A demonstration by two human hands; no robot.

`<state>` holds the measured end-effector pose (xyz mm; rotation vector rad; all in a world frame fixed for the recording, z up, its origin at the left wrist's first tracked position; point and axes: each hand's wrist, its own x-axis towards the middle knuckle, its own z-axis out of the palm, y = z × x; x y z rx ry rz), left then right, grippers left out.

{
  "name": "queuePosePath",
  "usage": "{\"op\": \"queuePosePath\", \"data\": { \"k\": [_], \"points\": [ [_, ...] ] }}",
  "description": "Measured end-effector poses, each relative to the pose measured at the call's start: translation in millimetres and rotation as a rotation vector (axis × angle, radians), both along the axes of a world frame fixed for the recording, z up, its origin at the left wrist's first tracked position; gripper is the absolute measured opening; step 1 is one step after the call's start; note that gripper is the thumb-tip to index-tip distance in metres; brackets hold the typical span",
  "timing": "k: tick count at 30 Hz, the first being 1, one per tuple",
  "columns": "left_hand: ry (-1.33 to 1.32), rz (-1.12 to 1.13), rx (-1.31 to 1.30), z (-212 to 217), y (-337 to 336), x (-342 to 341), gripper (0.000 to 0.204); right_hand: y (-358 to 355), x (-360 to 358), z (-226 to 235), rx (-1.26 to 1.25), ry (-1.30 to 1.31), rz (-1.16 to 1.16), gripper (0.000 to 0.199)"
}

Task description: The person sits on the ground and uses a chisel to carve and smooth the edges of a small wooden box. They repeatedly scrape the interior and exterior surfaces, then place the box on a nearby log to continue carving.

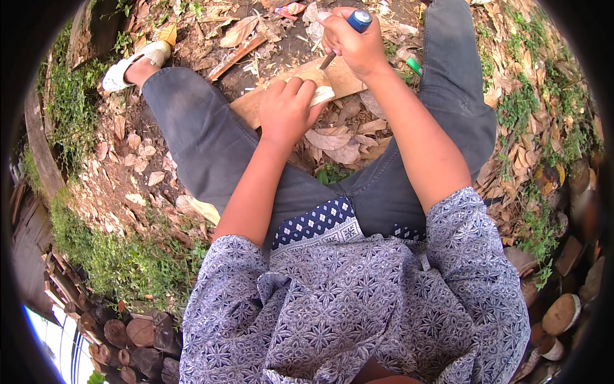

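My right hand [361, 48] is closed round the blue handle of a chisel [360, 21]. Its pale butt end points up, and a short length of dark blade [328, 61] shows below the fist, angled down toward a flat wooden board [345, 78]. The board lies across the ground between my legs. My left hand [286, 109] is closed over a small pale piece of wood [322, 95] and presses it on the board. Only that piece's right end shows; my fingers cover the rest. The blade tip is close to the wood, but whether they touch I cannot tell.
Dry leaves [332, 141] and wood chips litter the ground. A narrow wooden stick [236, 57] lies beyond the board on the left. Near my right leg is a green object [414, 66]. Cut logs [561, 313] are stacked at the lower right, others [141, 333] at lower left.
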<state>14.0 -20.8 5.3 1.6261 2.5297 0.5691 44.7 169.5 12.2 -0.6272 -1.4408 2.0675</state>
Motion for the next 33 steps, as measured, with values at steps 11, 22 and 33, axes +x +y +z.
{"op": "queuePosePath", "data": {
  "k": [11,22,33],
  "points": [
    [0.002,-0.014,0.028,-4,-1,-6,0.030,-7,-8,-54,0.201,-0.165,0.054,0.035],
    [-0.005,0.031,0.021,-6,-11,2,0.034,8,23,-36,0.337,-0.506,0.146,0.030],
    [-0.087,-0.047,-0.243,6,-26,12,0.056,11,33,-6,0.324,-0.684,0.324,0.032]
  ]
}}
